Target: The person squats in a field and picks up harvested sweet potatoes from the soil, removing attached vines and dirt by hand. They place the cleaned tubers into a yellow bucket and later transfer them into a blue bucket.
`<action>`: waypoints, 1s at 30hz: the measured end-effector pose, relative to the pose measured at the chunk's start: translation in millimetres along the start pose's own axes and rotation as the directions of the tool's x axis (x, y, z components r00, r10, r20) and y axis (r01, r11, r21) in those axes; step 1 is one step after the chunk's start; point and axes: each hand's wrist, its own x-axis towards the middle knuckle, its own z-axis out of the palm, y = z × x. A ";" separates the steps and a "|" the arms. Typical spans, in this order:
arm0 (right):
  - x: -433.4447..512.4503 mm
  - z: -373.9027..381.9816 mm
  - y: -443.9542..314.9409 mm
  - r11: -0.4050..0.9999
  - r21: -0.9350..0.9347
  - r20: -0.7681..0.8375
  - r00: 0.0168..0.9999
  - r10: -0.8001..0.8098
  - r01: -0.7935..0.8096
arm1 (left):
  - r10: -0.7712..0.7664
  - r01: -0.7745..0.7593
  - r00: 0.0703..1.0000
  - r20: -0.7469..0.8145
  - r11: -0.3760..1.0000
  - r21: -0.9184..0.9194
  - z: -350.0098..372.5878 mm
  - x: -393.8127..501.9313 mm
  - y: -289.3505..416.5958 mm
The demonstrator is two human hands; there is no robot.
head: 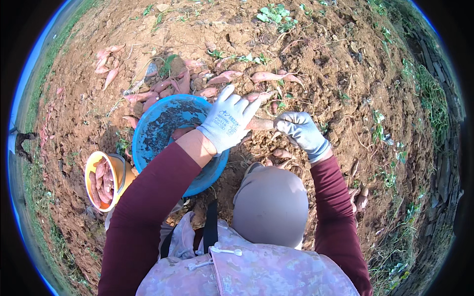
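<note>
My left hand [228,120], in a white knit work glove bearing print, reaches over the right rim of a blue plastic basin [144,133]. Its fingers are on one end of a sweet potato [260,124], their grip partly hidden by the back of the hand. My right hand [298,129], in a similar glove with a grey palm, pinches the other end of that sweet potato. Inside the basin, whose bottom is smeared with dark soil, lies at least one sweet potato [181,132], partly covered by my left forearm. More sweet potatoes [226,77] lie on the soil beyond both hands.
A yellow bucket [127,177] with several sweet potatoes stands left of the basin. Another pile of sweet potatoes [110,63] lies on the soil at upper left. Green vines [277,16] and clods cover parts of the ground. My bent knee [272,203] is below the hands.
</note>
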 end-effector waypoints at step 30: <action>4.2 75.5 271.5 0.065 -0.991 0.137 0.834 0.534 0.121 | -0.377 0.396 0.751 0.542 0.914 0.087 42.3 -235.0 20.8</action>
